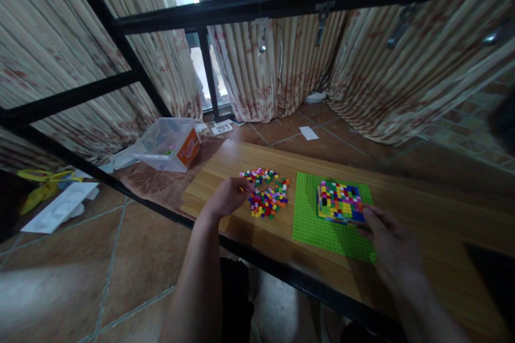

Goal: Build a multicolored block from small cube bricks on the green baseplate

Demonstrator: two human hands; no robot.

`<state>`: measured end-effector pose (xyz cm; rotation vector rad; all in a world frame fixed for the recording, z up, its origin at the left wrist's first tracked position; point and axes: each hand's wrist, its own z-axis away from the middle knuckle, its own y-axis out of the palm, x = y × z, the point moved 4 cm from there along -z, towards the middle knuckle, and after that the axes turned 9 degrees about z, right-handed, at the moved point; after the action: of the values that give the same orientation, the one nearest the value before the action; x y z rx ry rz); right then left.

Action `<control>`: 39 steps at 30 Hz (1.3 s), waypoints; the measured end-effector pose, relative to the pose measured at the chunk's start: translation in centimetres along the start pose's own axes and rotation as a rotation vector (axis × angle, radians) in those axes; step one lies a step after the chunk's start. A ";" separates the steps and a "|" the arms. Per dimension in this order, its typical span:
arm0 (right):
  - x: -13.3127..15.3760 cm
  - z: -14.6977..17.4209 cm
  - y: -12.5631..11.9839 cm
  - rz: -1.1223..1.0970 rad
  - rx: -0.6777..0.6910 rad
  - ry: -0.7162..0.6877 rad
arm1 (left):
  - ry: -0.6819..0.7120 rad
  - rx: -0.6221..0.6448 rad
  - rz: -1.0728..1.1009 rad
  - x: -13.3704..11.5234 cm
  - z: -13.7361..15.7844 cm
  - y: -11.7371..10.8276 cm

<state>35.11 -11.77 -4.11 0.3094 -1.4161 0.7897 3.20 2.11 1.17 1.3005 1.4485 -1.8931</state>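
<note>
My left hand [229, 197] is at the left side of a loose pile of small coloured toy bricks [269, 202]. Its fingertips are drawn together in a pinch; whatever is between them is too small to make out. On a green studded baseplate [308, 225] sits a rectangular block built of many-coloured bricks [340, 201]. My right hand [388, 236] closes on the block's right front corner, thumb low and fingers above. Part of that corner and the plate's right edge are hidden behind the hand.
A clear plastic box [167, 142] with an orange label stands beyond the wooden table's [225, 158] left end. A black metal rail [257, 8] crosses overhead. A dark flat object [488, 273] lies at right. Striped curtains [257, 75] hang behind.
</note>
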 end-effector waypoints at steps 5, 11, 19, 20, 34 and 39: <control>0.2 -0.1 0.1 0.012 0.003 -0.014 | -0.079 -0.033 -0.231 0.8 0.7 -0.5; 0.2 -0.1 0.2 0.010 0.002 -0.012 | -0.095 -0.028 -0.383 1.2 -0.1 0.0; 0.2 -0.2 0.2 0.043 -0.015 -0.053 | -0.071 0.004 -0.441 0.9 0.0 0.7; 0.2 -0.2 0.2 0.046 -0.010 -0.060 | -0.063 0.006 -0.444 0.7 -0.1 0.8; 0.1 -0.3 0.4 0.035 0.016 -0.044 | -0.016 -0.069 -0.297 -0.1 -0.2 0.6; 0.2 -0.1 0.5 0.014 0.029 -0.060 | -0.053 -0.053 0.280 -1.6 -0.1 0.9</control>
<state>34.88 -11.24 -4.05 0.3480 -1.4651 0.8187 4.67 1.55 2.13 1.3398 1.2110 -1.6827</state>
